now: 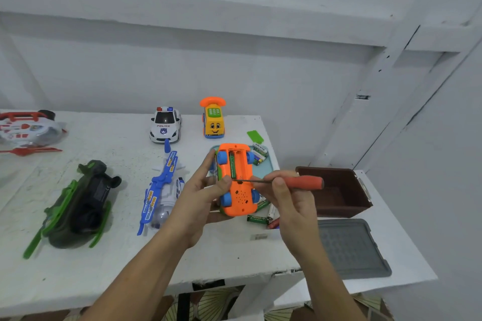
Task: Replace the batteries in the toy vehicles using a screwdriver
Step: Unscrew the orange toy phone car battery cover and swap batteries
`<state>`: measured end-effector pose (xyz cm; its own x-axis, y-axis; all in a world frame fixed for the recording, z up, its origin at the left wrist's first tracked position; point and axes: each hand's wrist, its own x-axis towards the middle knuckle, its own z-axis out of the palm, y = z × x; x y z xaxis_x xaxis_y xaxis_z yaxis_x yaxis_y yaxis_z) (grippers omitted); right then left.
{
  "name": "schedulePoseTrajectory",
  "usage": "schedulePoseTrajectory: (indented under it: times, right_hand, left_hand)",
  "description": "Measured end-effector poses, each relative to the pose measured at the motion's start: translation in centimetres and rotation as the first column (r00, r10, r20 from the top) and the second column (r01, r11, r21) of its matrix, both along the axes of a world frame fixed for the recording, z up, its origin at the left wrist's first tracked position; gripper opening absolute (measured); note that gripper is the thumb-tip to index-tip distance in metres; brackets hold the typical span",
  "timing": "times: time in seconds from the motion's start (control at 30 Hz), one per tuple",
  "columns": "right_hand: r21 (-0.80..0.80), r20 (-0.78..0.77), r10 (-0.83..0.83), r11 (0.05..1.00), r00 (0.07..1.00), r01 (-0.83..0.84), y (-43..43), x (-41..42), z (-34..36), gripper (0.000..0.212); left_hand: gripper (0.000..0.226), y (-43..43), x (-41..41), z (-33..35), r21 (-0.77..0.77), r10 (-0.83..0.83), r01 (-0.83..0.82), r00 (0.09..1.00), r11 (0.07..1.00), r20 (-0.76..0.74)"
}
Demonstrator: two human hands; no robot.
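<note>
Item under work: orange car (238,191), held belly-up above the near right part of the worktop (125,255). The left hand (202,190) has its grip around the car's side, thumb on the underside. The right hand (289,199) has its grip pinched on the screwdriver (303,182), whose shaft lies across the car with the tip at the near end of the open battery bay. A green battery (232,167) sits in the bay.

Assessment: the step appears to be levering that cell out.

Recommendations:
- Set the tip under the cell's end, not against the metal contact.
- Lever gently; the plastic wall probably marks easily.
- Keep the left thumb clear of the tip's path in case it slips.
- Drop the old cell apart from the batteries (257,218) on the worktop, so used and fresh do not mix.
- The green cover (255,136) lies beyond the car; note it for refitting.
</note>
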<state>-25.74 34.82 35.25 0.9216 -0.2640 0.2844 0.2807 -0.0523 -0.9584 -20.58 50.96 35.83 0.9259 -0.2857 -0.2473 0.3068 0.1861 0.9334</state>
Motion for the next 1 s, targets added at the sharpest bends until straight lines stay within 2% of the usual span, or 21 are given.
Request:
schedulePoseTrajectory:
  times: [0.1, 0.23, 0.33, 0.4, 0.5, 0.67, 0.9, 1.0]
  right_hand:
    - [-0.052, 0.019, 0.008, 0.999, 1.0, -0.007, 0.0, -0.3, -0.1, 0.019]
    - [-0.062, 0.067, 0.023, 0.998, 0.997, -0.019, 0.2, -0.7, -0.2, 0.036]
    - [-0.015, 0.102, 0.001, 1.0, 0.995, 0.0, 0.1, -0.8, 0.0, 0.029]
    - [0.071, 0.106, -0.013, 0.997, 0.994, 0.005, -0.2, -0.8, 0.2, 0.019]
    - [0.136, 0.095, -0.016, 0.991, 0.995, 0.003, -0.9, -0.7, 0.5, 0.021]
    - [-0.079, 0.084, 0.026, 0.997, 0.996, -0.019, -0.8, -0.8, 0.3, 0.035]
    - [-0.35, 0.135, 0.08, 0.936, 0.988, -0.028, -0.7, -1.1, 0.2, 0.031]
    - [-0.318, 0.177, 0.075, 0.948, 0.981, -0.016, -0.5, -1.2, -0.2, 0.026]
  left_hand:
    - [0.075, -0.2, -0.3, 0.0, 0.007, -0.001, 0.001, 1.0, 1.0, -0.009]
    - [0.076, -0.4, -0.5, 0.1, -0.013, 0.005, -0.005, 1.0, 1.0, -0.02]
    - [0.074, -0.4, -0.5, 0.1, -0.027, 0.003, -0.003, 1.0, 1.0, -0.028]
    - [0.07, -0.4, -0.6, -0.1, -0.033, -0.001, 0.0, 0.999, 0.999, -0.043]
    - [0.064, -0.5, -0.5, -0.4, -0.02, -0.004, 0.003, 0.999, 1.0, -0.043]
    - [0.062, -0.7, -0.4, -0.2, -0.019, 0.002, -0.002, 1.0, 1.0, -0.031]
    - [0.062, -0.7, -0.5, 0.1, -0.065, 0.011, -0.015, 0.998, 0.998, -0.065]
    - [0.062, -0.6, -0.3, 0.2, -0.07, 0.018, -0.023, 0.997, 0.997, -0.068]
